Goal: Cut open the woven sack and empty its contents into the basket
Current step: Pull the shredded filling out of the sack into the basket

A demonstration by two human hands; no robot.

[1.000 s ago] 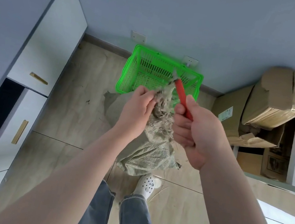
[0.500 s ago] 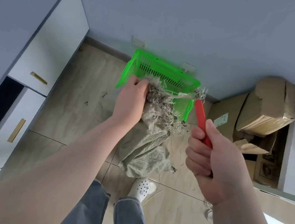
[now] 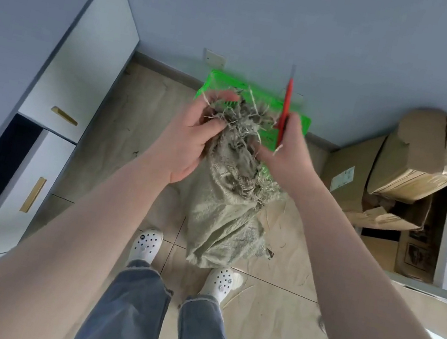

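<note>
From the head view, I saw the woven sack point(image 3: 226, 199) hanging slack from its frayed mouth, its bottom folds resting on the tiled floor just ahead of the white clogs point(image 3: 146, 245). The green basket point(image 3: 299, 123) stood beyond it against the wall's skirting, mostly hidden behind the hands.

My left hand point(image 3: 189, 133) had its grip clenched on the ragged top edge, fingers curled into the loose strands. My right hand point(image 3: 286, 147) was grasping a red-handled cutter point(image 3: 286, 105), which pointed upward, with its lower fingers touching the sack's mouth; whether they also pinched the fabric I could not tell.

I judged the sack soft and limp, creasing freely and not heavy, since it hung loosely with little bulge. The weave looked coarse rather than slippery, but the cut edge was shredding, so loose strands would pull away. Hold belonged lower, on sound fabric below the fray, and at the bottom corners for tipping.
</note>
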